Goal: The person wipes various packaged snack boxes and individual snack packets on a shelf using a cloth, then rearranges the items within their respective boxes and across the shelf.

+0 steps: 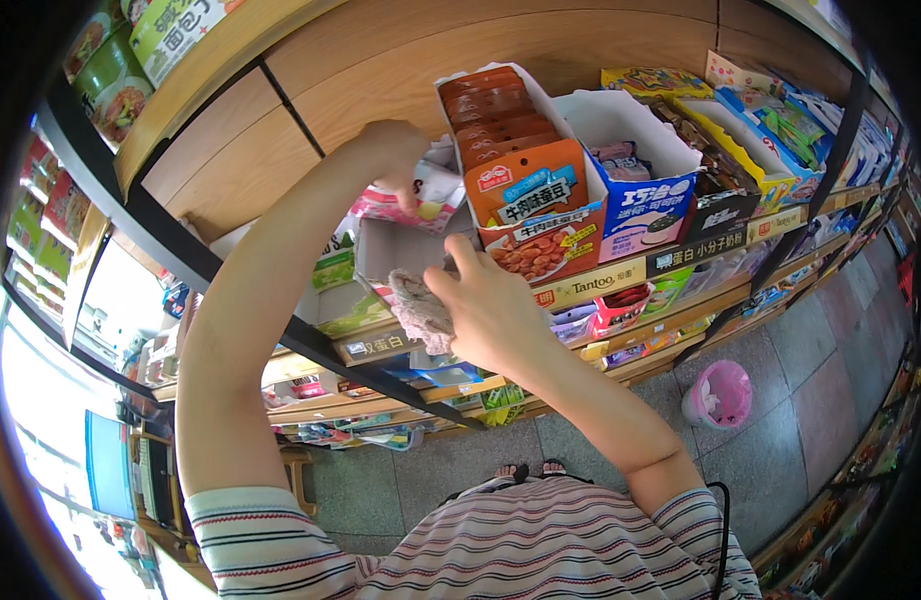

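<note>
My left hand (400,161) reaches over the shelf with its fingers on a pink and white snack packet (423,199), which is tilted above a grey-white open carton (389,251). In my right hand (490,307) is a crumpled greyish-pink cloth (419,311), held at the front of that carton. Close beside the carton, on its right, stands an orange display box (550,255) filled with a row of orange snack pouches (524,180). The contents of the carton are partly hidden by my hands and the packet.
A blue and white biscuit box (648,210) and other display boxes line the wooden shelf to the right. A green carton (348,304) sits at left, near a black shelf upright (310,341). Lower shelves hold packets. A pink waste bin (719,396) stands on the tiled floor.
</note>
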